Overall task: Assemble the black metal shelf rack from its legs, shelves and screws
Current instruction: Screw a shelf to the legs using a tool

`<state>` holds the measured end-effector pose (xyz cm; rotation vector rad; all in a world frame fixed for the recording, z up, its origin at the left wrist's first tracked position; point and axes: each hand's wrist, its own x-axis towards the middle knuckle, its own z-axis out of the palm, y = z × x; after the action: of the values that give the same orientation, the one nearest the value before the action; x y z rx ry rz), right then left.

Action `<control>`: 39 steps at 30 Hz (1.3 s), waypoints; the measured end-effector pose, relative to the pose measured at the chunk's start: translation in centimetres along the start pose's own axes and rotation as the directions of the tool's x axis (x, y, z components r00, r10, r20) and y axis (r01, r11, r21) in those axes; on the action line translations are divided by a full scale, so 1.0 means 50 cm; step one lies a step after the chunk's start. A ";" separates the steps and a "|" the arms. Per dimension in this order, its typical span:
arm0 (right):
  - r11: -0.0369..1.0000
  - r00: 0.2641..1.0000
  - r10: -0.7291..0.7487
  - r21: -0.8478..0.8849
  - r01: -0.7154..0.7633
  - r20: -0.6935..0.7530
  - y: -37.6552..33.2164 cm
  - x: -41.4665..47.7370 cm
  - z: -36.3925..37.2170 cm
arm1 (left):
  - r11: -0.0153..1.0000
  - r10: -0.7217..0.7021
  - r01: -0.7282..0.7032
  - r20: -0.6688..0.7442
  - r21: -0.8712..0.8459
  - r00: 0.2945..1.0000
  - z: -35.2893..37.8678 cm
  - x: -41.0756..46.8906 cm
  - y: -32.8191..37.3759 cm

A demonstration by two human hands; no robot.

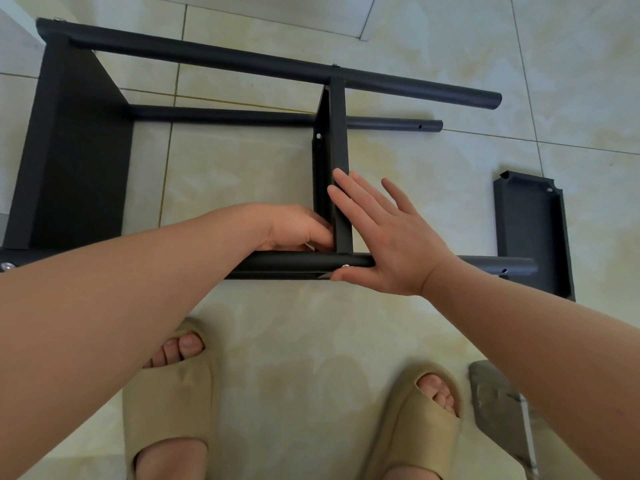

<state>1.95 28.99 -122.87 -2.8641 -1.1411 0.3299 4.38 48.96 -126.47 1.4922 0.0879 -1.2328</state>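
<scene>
Rack (194, 143) lies on its side on the tiled floor (311, 341), filling the upper left and centre of the frame. One shelf is fixed at the left end, the middle shelf (337, 150) stands on edge at frame centre between the legs.

Our left hand (298, 230) is curled against the lower corner of that middle shelf; fingertips are hidden behind the panel, possibly pinching a small screw, we cannot tell. Our right hand (384, 233) is flat and spread wide, fingers on the shelf edge, thumb under the near leg (381, 265) by a screw head (345, 266).

Handling, our read: thin steel, stiff, light enough to shift one-handed, but the smooth painted tubes will roll and slip. Grip the legs close to a shelf joint, not at the free ends at right, which would flex the half-screwed frame. Folded shelf edges may be sharp.

Spare shelf (533, 233) lies at right, lip side up like a shallow tray; it looks empty. No screw box in view.
</scene>
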 end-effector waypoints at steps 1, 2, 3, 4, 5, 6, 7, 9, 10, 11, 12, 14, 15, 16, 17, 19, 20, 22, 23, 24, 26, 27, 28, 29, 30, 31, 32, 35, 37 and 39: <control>1.000 1.000 0.000 0.001 0.000 -0.002 0.000 0.000 0.001 | 1.000 0.001 -0.001 0.001 -0.002 1.000 0.000 -0.001 0.000; 1.000 1.000 -0.001 0.003 0.001 -0.003 -0.001 0.000 0.002 | 1.000 0.003 -0.003 0.005 -0.019 1.000 -0.001 0.000 -0.001; 1.000 1.000 -0.002 0.004 0.002 -0.003 -0.002 0.001 0.002 | 0.999 0.005 -0.005 0.010 -0.045 1.000 -0.002 0.001 -0.002; 1.000 1.000 -0.002 0.002 0.002 -0.002 -0.002 0.001 0.003 | 0.997 0.006 -0.005 0.020 -0.071 1.000 -0.003 0.001 -0.002; 1.000 1.000 -0.002 -0.001 0.002 0.000 -0.002 0.000 0.003 | 0.995 0.008 -0.005 0.032 -0.100 0.999 -0.004 0.002 -0.002; 1.000 1.000 0.000 -0.004 0.000 0.000 -0.001 0.000 0.003 | 0.992 0.013 -0.007 0.045 -0.127 0.999 -0.004 0.002 -0.002; 1.000 1.000 0.001 -0.005 -0.001 -0.002 0.000 0.000 0.002 | 0.989 0.020 -0.011 0.057 -0.148 0.998 -0.005 0.002 -0.002; 1.000 1.000 0.002 -0.004 -0.002 0.001 0.000 0.000 0.001 | 0.988 0.017 -0.005 0.079 -0.156 0.997 -0.005 0.003 -0.003; 1.000 1.000 0.001 -0.006 -0.001 0.003 0.000 0.000 0.001 | 0.989 0.004 0.008 0.083 -0.147 0.996 -0.004 0.004 -0.003; 1.000 1.000 0.001 -0.008 -0.001 0.004 0.000 0.000 0.001 | 0.991 -0.012 0.022 0.081 -0.132 0.997 -0.004 0.006 -0.003; 1.000 1.000 0.000 -0.009 0.000 0.005 0.000 0.000 0.001 | 0.993 -0.028 0.036 0.074 -0.108 0.997 -0.003 0.007 -0.004; 1.000 1.000 0.000 -0.010 0.000 0.004 0.000 0.000 0.002 | 0.999 -0.042 0.043 0.043 -0.022 0.998 -0.002 0.006 -0.003; 1.000 1.000 0.001 -0.010 0.000 0.003 0.000 0.000 0.001 | 0.999 -0.035 0.035 0.023 0.011 0.999 -0.002 0.005 -0.003; 1.000 1.000 0.001 -0.010 -0.001 0.003 0.000 0.000 0.001 | 0.999 -0.024 0.024 0.013 0.025 1.000 -0.002 0.004 -0.004; 1.000 1.000 0.001 -0.008 -0.001 0.002 0.001 0.000 0.001 | 1.000 -0.014 0.014 0.010 0.023 1.000 -0.002 0.004 -0.004; 1.000 1.000 0.002 -0.005 -0.002 0.002 0.000 0.000 0.002 | 1.000 -0.001 0.001 0.009 -0.020 1.000 -0.004 0.006 -0.006; 1.000 1.000 0.003 -0.006 -0.003 0.002 0.000 0.000 0.002 | 0.999 0.004 -0.003 0.016 -0.052 1.000 -0.005 0.007 -0.007; 1.000 1.000 0.001 -0.007 -0.001 0.000 0.000 0.000 0.003 | 0.994 0.010 -0.005 0.044 -0.112 0.999 -0.006 0.007 -0.008; 1.000 1.000 0.000 -0.006 0.000 -0.003 0.000 0.000 0.003 | 0.991 0.015 -0.007 0.055 -0.137 0.998 -0.007 0.007 -0.009; 1.000 1.000 0.001 -0.005 -0.001 -0.006 0.000 0.000 0.003 | 0.989 0.021 -0.012 0.062 -0.151 0.998 -0.007 0.007 -0.009; 1.000 1.000 0.001 -0.007 -0.001 -0.008 0.001 0.000 0.003 | 0.988 0.023 -0.012 0.069 -0.151 0.997 -0.008 0.009 -0.010; 1.000 1.000 0.000 -0.009 0.000 -0.008 0.001 0.000 0.004 | 0.989 0.017 -0.007 0.072 -0.146 0.997 -0.008 0.011 -0.010; 1.000 1.000 -0.001 -0.010 0.001 -0.008 0.001 0.000 0.004 | 0.990 0.009 0.003 0.081 -0.140 0.997 -0.007 0.012 -0.010; 1.000 1.000 -0.002 -0.011 0.002 -0.009 0.001 0.000 0.005 | 0.991 -0.001 0.013 0.092 -0.131 0.996 -0.007 0.013 -0.010; 1.000 1.000 -0.002 -0.009 0.002 -0.012 0.002 0.000 0.005 | 0.993 -0.006 0.017 0.095 -0.117 0.995 -0.007 0.013 -0.010; 1.000 1.000 -0.002 -0.006 0.002 -0.016 0.002 0.000 0.006 | 0.995 -0.002 0.012 0.088 -0.103 0.996 -0.007 0.013 -0.010; 1.000 1.000 -0.001 -0.005 0.001 -0.019 0.002 0.000 0.006 | 0.995 0.004 0.003 0.078 -0.095 0.997 -0.007 0.012 -0.011; 1.000 1.000 -0.001 -0.006 0.001 -0.020 0.002 0.000 0.006 | 0.997 0.006 -0.001 0.053 -0.083 0.999 -0.010 0.013 -0.014; 1.000 1.000 -0.001 0.001 0.001 -0.022 0.002 0.000 0.006 | 0.996 0.003 0.001 0.051 -0.088 0.999 -0.010 0.014 -0.014; 1.000 1.000 -0.001 0.003 0.001 -0.020 0.001 0.000 0.005 | 0.993 0.003 0.004 0.062 -0.117 0.998 -0.010 0.014 -0.013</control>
<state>1.93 28.94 -123.13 -2.8579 -1.1372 0.3024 4.60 49.20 -127.52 1.3518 0.1177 -1.2523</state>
